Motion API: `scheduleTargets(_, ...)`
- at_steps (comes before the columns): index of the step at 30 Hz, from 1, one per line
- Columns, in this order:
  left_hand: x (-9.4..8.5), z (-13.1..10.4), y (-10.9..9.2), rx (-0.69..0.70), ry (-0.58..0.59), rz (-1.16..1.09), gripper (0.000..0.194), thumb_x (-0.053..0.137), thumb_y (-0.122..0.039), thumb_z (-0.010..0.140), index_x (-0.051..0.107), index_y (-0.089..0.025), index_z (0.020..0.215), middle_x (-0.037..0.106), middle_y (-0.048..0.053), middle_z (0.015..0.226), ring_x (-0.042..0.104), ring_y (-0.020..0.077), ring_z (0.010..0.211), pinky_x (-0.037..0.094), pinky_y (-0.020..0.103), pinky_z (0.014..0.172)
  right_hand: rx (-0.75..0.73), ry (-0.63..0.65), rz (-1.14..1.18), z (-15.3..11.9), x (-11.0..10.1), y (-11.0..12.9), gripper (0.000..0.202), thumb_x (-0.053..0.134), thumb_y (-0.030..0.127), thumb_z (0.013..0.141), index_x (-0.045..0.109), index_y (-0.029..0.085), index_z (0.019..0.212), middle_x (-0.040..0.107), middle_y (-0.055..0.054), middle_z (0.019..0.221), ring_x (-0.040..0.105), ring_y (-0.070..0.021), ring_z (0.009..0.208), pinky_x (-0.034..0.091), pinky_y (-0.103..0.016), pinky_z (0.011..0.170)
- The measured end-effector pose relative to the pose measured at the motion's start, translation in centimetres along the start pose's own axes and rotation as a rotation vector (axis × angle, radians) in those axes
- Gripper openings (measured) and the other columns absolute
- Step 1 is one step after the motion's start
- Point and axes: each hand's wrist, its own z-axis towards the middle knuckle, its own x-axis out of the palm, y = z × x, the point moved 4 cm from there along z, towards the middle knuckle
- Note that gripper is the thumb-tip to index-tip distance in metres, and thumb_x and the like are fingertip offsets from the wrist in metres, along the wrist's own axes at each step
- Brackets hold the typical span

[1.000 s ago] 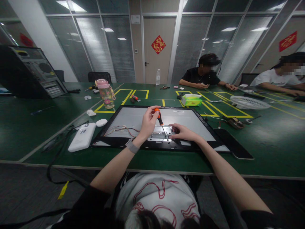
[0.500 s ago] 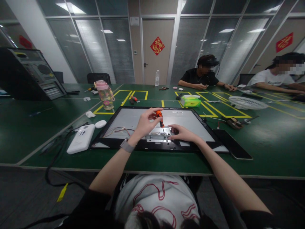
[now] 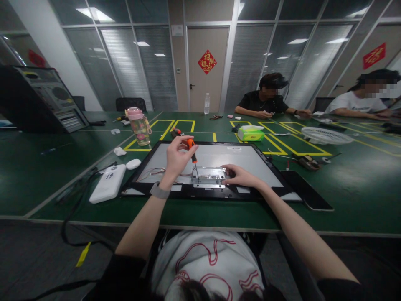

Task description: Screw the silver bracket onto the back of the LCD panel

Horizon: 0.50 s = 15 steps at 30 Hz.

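Observation:
My left hand (image 3: 179,156) is closed around the orange and black handle of a screwdriver (image 3: 191,151). Its thin shaft slants down to the left end of a silver metal bracket (image 3: 208,174). At the bracket's right end, my right hand (image 3: 238,175) grips the edge between thumb and fingers; some fingertips are in shadow. The bracket is on the grey back of a black-framed monitor panel (image 3: 250,161), which lies flat in front of me. Thin wires (image 3: 156,171) run from the bracket's left side across the panel.
Left of the panel are a white power bank (image 3: 108,184), a white oval case (image 3: 133,164) and a pink-lidded bottle (image 3: 138,127). A black phone (image 3: 308,190) lies against the right side. Beyond stand a green tissue pack (image 3: 250,133) and a computer case (image 3: 40,100). Two people sit across the table.
My left hand has moved left with the screwdriver, whose tip went from the bracket's right part to its left end. My right hand has stayed at the right edge.

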Motion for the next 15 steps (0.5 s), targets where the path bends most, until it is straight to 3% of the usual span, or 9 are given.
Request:
scheduleTargets(5, 0.59, -0.26, -0.62, 0.062, 0.031, 0.065, 0.024, 0.072, -0.025, 0.073, 0.067, -0.017, 0.096, 0.062, 0.002, 0.084, 0.060, 0.0095, 0.069, 0.053, 0.020, 0.061, -0.001, -0.003, 0.005, -0.05, 0.01, -0.01, 0.068, 0.073, 0.046, 0.068, 0.056, 0.013, 0.125, 0.056, -0.004, 0.089, 0.055, -0.0193, 0.081, 0.045, -0.031, 0.073)
scheduleTargets(15, 1.03, -0.65, -0.73, 0.062, 0.086, 0.086, 0.024, 0.072, -0.025, 0.074, 0.067, -0.017, 0.096, 0.061, 0.002, 0.084, 0.060, 0.0092, 0.068, 0.052, 0.021, 0.062, 0.011, 0.006, -0.003, -0.05, -0.08, 0.12, 0.069, 0.073, 0.045, 0.069, 0.055, 0.012, 0.126, 0.056, -0.004, 0.090, 0.055, -0.0193, 0.081, 0.045, -0.031, 0.074)
